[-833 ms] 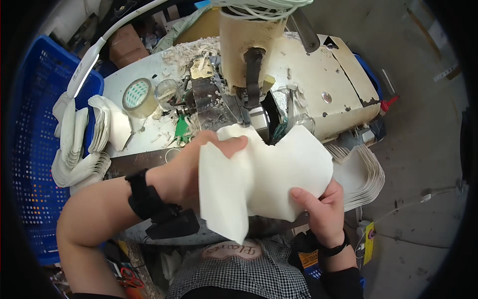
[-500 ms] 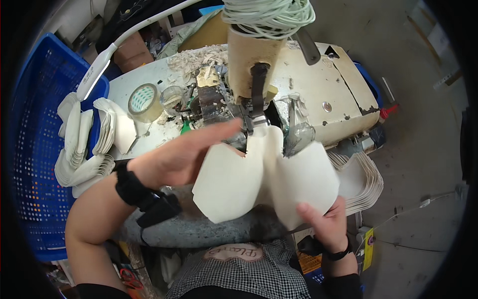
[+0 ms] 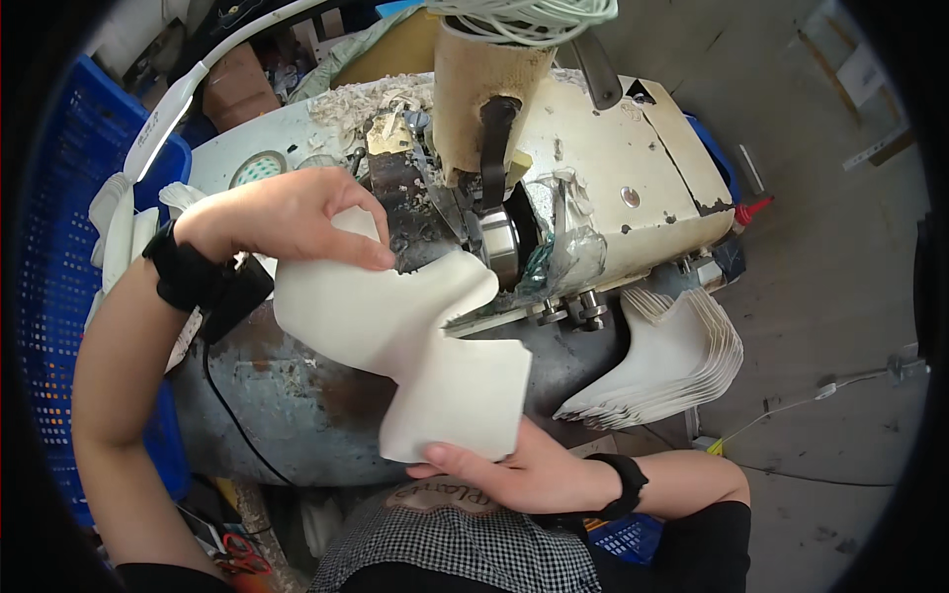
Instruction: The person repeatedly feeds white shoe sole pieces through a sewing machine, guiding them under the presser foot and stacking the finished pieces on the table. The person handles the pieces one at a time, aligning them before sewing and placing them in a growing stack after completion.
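Both hands hold one cream, curved-cut leather piece [image 3: 415,346] in front of a worn cream machine [image 3: 593,168]. My left hand [image 3: 287,217] grips its upper left edge, fingers on top. My right hand [image 3: 504,469] holds the lower edge from beneath, thumb on the sheet. The piece's upper right lobe reaches the machine's small metal wheel [image 3: 499,242] under a tan post [image 3: 484,89]. A black band sits on each wrist.
A stack of similar cream pieces [image 3: 672,361] lies to the right of the machine. More cream pieces [image 3: 124,222] are piled at the left beside a blue plastic crate [image 3: 49,296]. A tape roll [image 3: 259,168] sits on the machine top. Pale thread [image 3: 524,15] coils above the post.
The piece has been turned and lowered, and its upper lobe brought to the machine's wheel. My left hand shifted up and left on it; my right hand moved to its lower edge.
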`<state>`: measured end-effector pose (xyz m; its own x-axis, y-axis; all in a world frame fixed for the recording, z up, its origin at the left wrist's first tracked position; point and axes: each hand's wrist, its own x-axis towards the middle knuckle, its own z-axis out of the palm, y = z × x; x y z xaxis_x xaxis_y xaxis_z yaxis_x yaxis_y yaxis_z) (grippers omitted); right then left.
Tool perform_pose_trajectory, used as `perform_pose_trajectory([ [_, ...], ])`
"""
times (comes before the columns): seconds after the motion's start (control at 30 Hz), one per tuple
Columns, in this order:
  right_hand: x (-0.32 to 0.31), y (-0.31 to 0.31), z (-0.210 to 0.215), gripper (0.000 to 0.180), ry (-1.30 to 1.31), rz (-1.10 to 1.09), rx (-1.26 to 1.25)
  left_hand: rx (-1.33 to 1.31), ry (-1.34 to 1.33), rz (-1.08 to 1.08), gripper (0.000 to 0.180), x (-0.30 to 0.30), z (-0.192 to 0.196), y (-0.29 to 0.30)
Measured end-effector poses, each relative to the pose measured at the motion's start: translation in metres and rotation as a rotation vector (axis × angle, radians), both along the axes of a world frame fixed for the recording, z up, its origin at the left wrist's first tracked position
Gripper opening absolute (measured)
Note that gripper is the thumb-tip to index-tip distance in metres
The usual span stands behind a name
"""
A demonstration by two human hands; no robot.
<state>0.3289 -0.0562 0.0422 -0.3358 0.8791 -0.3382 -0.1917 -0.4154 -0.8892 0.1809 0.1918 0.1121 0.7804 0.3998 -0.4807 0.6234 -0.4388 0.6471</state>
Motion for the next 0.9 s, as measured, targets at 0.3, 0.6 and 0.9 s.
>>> perform_pose_trajectory([
  [0.3, -0.023, 0.033, 0.000, 0.035, 0.211, 0.058, 0.005, 0.019, -0.025, -0.127, 0.032, 0.017, -0.009, 0.029],
  [0.6, -0.006, 0.026, 0.014, 0.035, 0.080, -0.017, -0.041, 0.131, -0.119, -0.120, 0.039, 0.018, -0.021, 0.026],
  [0.9, 0.020, 0.024, 0.000, 0.032, -1.107, -0.359, 0.943, 0.066, -0.238, -0.025, 0.029, 0.038, -0.027, -0.008],
])
